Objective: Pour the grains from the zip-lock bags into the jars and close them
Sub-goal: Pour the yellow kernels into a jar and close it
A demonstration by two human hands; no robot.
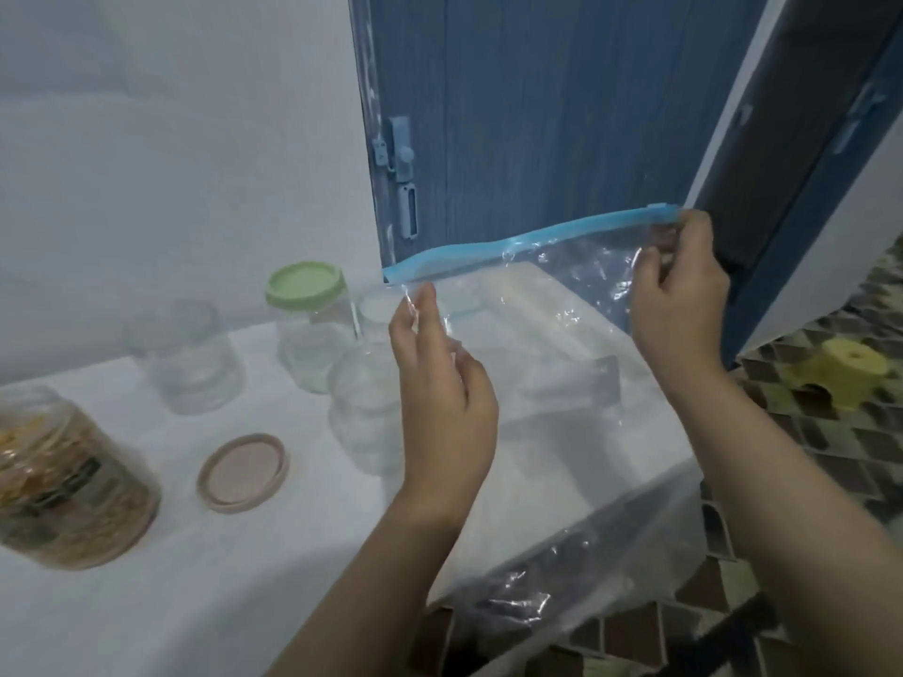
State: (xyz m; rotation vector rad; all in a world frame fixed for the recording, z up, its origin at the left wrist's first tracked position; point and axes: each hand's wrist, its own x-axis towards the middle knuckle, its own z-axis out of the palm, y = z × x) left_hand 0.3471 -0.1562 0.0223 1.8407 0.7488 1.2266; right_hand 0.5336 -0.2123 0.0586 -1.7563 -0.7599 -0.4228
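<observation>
Both hands are holding up a clear, empty-looking zip-lock bag with a blue zipper strip point(537, 295) above the white desk point(195, 579): the left hand point(442, 398) is pinching its left corner, the right hand point(679, 285) its slider end. Keeping the strip taut should help the slider run. The grain-filled clear plastic jar point(68, 481), far left of the bag, is showing a dark label, unreadable.

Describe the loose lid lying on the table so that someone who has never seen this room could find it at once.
Start at the white table and find the jar of grains at its left edge. Just right of that jar, the pink lid lies flat on the cloth, apart from every jar. It is the only lid off a jar; the green lid sits on the jar at the back.
</observation>
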